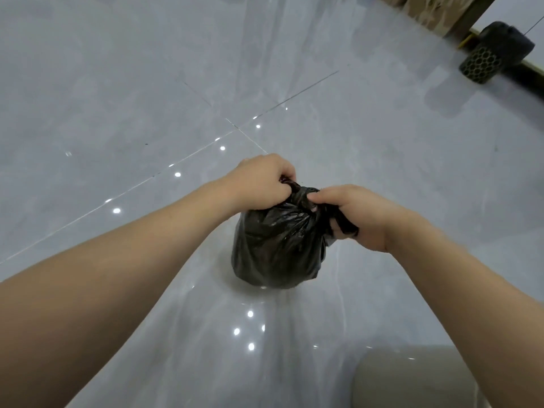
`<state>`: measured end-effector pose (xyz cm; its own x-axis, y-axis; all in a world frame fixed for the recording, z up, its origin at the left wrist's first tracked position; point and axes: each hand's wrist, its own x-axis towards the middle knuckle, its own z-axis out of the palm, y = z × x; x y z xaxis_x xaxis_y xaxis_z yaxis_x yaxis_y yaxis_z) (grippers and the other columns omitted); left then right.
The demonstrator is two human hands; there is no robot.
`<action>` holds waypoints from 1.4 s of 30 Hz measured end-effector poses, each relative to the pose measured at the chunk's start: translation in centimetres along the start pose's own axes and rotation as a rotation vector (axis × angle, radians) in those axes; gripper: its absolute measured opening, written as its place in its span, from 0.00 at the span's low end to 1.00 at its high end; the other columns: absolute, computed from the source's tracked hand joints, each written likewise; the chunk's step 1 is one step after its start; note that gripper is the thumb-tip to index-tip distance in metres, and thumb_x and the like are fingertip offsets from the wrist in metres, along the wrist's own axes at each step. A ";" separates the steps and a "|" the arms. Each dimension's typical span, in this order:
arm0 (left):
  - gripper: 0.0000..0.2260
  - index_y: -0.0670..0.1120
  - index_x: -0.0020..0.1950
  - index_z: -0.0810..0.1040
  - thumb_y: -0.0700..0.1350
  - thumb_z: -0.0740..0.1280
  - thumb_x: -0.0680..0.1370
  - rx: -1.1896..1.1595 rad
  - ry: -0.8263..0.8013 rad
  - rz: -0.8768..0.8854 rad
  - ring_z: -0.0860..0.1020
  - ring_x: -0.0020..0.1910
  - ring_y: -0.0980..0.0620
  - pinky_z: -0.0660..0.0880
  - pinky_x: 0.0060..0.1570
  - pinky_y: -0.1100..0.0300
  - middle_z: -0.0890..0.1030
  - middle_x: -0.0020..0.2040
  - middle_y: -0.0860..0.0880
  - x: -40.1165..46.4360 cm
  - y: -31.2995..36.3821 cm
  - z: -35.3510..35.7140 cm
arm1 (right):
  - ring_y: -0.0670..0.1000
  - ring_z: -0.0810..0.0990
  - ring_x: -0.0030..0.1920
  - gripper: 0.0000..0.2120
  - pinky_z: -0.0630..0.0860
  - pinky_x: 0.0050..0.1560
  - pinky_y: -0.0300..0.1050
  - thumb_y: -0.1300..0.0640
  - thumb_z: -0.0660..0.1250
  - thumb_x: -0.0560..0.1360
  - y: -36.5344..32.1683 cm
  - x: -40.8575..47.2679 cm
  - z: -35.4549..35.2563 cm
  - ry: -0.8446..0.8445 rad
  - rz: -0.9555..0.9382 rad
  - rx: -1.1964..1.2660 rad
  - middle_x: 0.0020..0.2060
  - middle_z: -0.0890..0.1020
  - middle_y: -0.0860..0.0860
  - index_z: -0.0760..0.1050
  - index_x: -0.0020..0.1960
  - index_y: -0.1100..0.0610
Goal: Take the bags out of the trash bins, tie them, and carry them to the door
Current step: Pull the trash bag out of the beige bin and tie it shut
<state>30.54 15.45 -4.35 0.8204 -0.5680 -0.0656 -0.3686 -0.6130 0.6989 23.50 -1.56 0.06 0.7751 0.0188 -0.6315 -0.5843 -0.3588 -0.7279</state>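
Observation:
A small black trash bag [276, 248] stands on the glossy grey tiled floor in the middle of the head view, its top gathered into a twisted neck. My left hand [262, 179] grips one end of the bag's top from the left. My right hand [356, 216] clutches the other end from the right, with black plastic bunched in its fist. Both hands pull at the neck just above the bag's bulging body. A black perforated trash bin [494, 51] with a dark liner over its rim stands at the far right by the wall.
The grey tiled floor [117, 98] spreads wide to the left and ahead. A wooden panel and dark baseboard [435, 13] run along the upper right. A beige rounded shape [412, 378] sits at the bottom right, close to me.

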 end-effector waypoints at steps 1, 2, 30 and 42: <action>0.09 0.51 0.46 0.80 0.41 0.63 0.72 0.127 0.081 0.044 0.77 0.46 0.47 0.69 0.53 0.54 0.80 0.38 0.53 -0.2 -0.1 0.5 | 0.49 0.63 0.22 0.16 0.59 0.30 0.45 0.54 0.63 0.76 0.3 -0.1 -0.2 -0.069 0.040 0.109 0.25 0.68 0.51 0.68 0.31 0.54; 0.10 0.52 0.48 0.80 0.41 0.62 0.72 0.210 0.169 0.097 0.76 0.47 0.47 0.66 0.54 0.52 0.81 0.40 0.53 -0.4 -0.2 1.0 | 0.48 0.58 0.21 0.17 0.53 0.31 0.45 0.54 0.62 0.75 0.6 -0.3 -0.3 -0.119 0.071 0.200 0.23 0.64 0.48 0.64 0.29 0.52; 0.18 0.51 0.58 0.78 0.34 0.58 0.76 -0.500 -0.127 -0.186 0.77 0.42 0.52 0.73 0.38 0.66 0.78 0.44 0.50 -6.8 4.8 -0.6 | 0.56 0.79 0.32 0.12 0.79 0.36 0.47 0.54 0.64 0.75 2.6 -7.0 2.9 0.178 -0.143 -0.199 0.32 0.80 0.53 0.76 0.34 0.57; 0.17 0.60 0.57 0.78 0.45 0.69 0.71 -0.196 -0.207 -0.023 0.73 0.43 0.55 0.66 0.50 0.59 0.74 0.38 0.55 -7.9 2.4 -1.0 | 0.45 0.73 0.42 0.11 0.69 0.41 0.35 0.53 0.64 0.76 3.7 -6.2 3.6 0.163 -0.251 -0.471 0.43 0.68 0.46 0.79 0.41 0.59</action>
<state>23.61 19.02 -1.37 0.7134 -0.6677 -0.2128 -0.2432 -0.5206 0.8184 15.66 0.39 0.36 0.9258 0.0261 -0.3772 -0.2355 -0.7408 -0.6291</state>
